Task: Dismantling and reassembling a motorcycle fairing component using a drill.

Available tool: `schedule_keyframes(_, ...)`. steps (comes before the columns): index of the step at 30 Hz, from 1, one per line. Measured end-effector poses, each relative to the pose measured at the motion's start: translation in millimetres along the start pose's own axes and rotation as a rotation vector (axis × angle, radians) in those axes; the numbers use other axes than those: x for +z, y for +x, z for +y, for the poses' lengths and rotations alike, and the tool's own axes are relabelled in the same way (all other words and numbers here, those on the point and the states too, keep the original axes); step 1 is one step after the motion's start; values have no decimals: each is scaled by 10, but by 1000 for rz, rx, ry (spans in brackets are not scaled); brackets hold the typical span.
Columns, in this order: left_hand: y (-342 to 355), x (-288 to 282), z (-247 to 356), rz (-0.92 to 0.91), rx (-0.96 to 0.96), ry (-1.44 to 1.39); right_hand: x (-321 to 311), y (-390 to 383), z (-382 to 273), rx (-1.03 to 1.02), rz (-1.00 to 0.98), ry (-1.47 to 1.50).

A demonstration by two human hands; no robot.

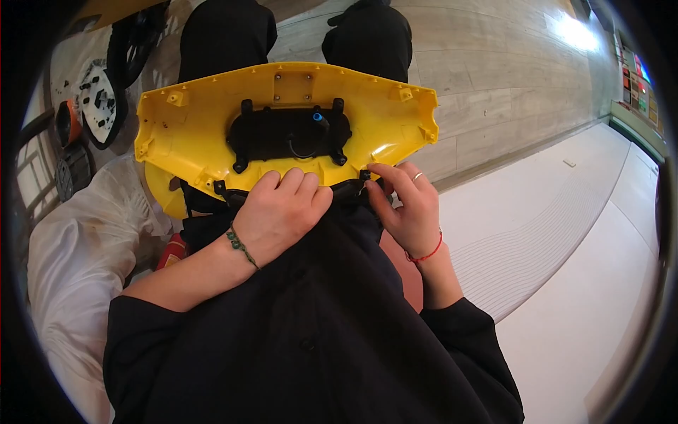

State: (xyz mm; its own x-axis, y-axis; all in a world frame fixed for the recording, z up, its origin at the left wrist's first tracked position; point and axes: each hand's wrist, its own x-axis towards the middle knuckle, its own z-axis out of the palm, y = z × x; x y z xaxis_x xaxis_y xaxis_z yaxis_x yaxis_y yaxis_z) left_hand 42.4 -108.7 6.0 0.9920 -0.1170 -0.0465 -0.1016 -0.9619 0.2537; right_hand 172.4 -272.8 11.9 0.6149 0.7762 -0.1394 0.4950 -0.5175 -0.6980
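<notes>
A large yellow plastic shell [191, 127] lies across my lap, its hollow inner side up. Fixed in its middle is a black oval housing [261, 134] with corner tabs, a short cable and a blue-tipped connector [318, 117]. Along the shell's near edge runs a black curved plastic strip [346, 189] with a tab at each end. My left hand [282, 201] is closed over the middle of this strip, knuckles up. At the strip's right-end tab, my right hand [411, 208] has thumb and forefinger drawn together; whatever small thing they pinch is hidden.
To my left is a white cloth or plastic cover [70, 261]. Beyond it lie a black-and-white part [99, 102] and an orange-and-black round part [67, 124]. At right, a pale ridged board [530, 226] stretches over the wood-look floor [487, 85].
</notes>
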Motion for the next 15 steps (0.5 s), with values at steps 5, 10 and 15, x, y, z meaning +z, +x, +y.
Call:
schedule_keyframes(5, -27, 13, -11, 13, -2, 3, 5, 38, -1, -116, 7, -46)
schedule_keyframes(10, -4, 2, 0, -7, 2, 2, -27, 43, 11, -167, -12, -156)
schedule_keyframes(15, -7, -3, 3, -3, -16, -26, -38, 54, -33, -120, -17, -141)
